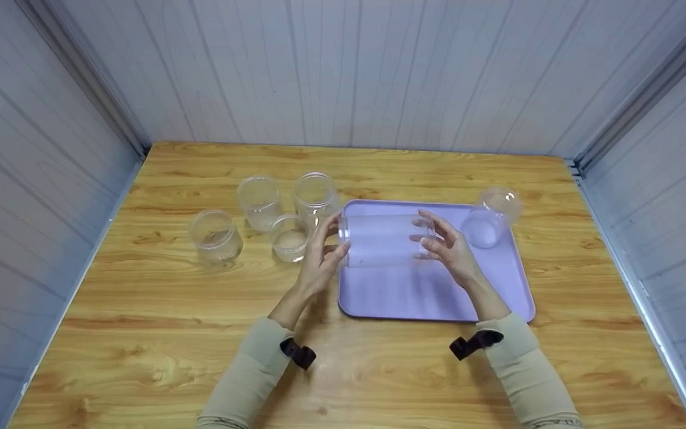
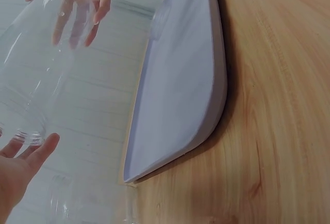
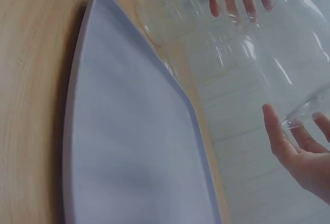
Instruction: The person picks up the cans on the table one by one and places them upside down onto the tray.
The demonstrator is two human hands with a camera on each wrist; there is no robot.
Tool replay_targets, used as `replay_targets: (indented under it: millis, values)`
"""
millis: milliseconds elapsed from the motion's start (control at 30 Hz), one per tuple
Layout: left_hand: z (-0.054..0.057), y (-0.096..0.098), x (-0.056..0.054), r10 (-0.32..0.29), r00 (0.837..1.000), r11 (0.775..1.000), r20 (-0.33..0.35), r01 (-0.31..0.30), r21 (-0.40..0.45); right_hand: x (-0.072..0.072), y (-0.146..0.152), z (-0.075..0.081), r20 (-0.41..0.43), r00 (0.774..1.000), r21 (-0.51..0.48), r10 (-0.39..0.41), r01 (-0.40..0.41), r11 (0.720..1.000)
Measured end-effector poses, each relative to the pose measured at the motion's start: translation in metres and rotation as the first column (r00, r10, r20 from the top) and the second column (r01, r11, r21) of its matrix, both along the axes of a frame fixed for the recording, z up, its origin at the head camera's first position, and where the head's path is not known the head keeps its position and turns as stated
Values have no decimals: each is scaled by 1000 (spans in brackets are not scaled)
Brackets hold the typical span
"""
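A large clear plastic jar [image 1: 382,238] lies on its side in the air over the lavender tray [image 1: 402,301], held between both hands. My left hand [image 1: 318,259] grips its threaded mouth end, thumb in front and fingers behind. At the opposite, bottom end, my right hand [image 1: 453,253] holds it with fingers spread round the base. The jar's ridged neck [image 2: 26,131] shows just above the left fingers in the left wrist view. Seen from the right wrist, the jar's clear wall [image 3: 289,54] stretches between the two hands.
Left of the tray stand several clear jars: a wide one [image 1: 216,238], a tall one [image 1: 259,205], another tall one [image 1: 315,193] and a small one [image 1: 289,239]. A small clear jar [image 1: 483,229] and a rounded clear one [image 1: 502,202] overlap at the tray's back right corner.
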State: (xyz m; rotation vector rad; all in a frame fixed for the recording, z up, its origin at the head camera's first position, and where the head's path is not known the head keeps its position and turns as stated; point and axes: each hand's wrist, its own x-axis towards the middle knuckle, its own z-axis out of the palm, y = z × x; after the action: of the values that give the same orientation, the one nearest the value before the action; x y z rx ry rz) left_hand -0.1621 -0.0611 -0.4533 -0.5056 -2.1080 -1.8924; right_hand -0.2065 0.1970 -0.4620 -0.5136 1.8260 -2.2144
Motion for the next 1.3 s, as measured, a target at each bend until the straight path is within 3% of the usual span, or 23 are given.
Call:
replay_targets:
  millis: [167,367,433,600,700,833,1033,1133,1300]
  values:
    - [1,-3,-1,0,1000,998,3,1,-55,-1,3,9,-31,999,87,-27,29,996]
    - [-17,-13,-14,126,992,987,-25,-128,-95,-3,7,19,-101,993,240,-55,78,968]
    - [-24,-17,-19,168,986,978,-22,-169,-121,-4,9,22,-117,991,293,-62,94,951]
    - [-27,-27,-21,237,971,948,-29,-238,-210,-4,11,39,-140,987,440,-74,129,889]
    - [-26,-33,-21,284,957,914,-53,-287,-287,-3,11,50,-152,985,509,-75,143,849]
    - [-28,-39,-21,341,937,840,-75,-340,-423,-11,16,47,-199,977,573,-75,178,800]
    - [-34,-48,-21,372,922,744,-109,-366,-559,-22,21,46,-253,966,620,-59,209,756]
    - [-35,-52,-22,383,915,708,-125,-377,-597,-25,21,49,-281,958,645,-50,227,730]
    - [-36,-57,-26,387,914,667,-124,-370,-647,-33,21,53,-323,946,704,-26,258,662]
